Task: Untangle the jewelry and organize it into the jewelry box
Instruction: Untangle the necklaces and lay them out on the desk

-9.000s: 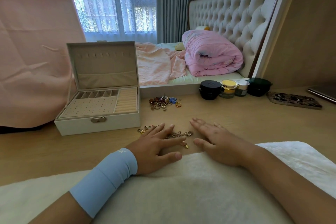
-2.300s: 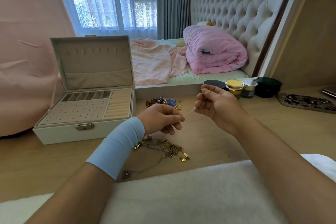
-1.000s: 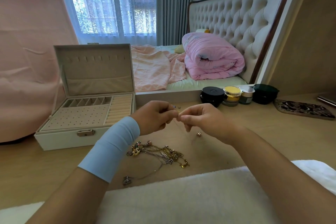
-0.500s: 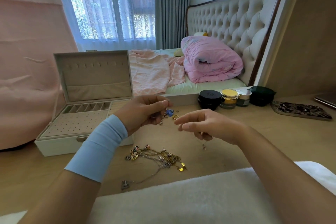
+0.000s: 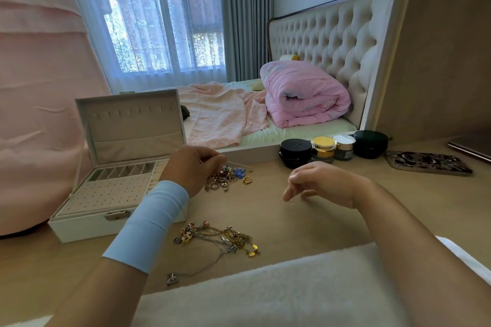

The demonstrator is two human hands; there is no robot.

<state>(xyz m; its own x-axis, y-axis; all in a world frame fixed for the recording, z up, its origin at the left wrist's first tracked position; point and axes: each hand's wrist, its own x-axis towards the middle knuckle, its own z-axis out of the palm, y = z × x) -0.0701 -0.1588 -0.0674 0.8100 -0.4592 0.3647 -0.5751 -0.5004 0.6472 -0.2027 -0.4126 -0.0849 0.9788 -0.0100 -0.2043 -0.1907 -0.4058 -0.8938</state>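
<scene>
The wooden table (image 5: 292,220) carries the open jewelry box (image 5: 79,225), tangled chains (image 5: 223,239), rings (image 5: 225,179) — and four jars (image 5: 322,150).

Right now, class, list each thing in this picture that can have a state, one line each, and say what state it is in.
jewelry box: open, lid upright.
tangled chains: knotted heap, outside the box.
loose pieces: piled beside the box.
left hand: fingers curled over the loose pieces; grip unclear.
right hand: loosely curled, nothing seen in it.
black jar: lid on.
quilt: rolled up.
</scene>
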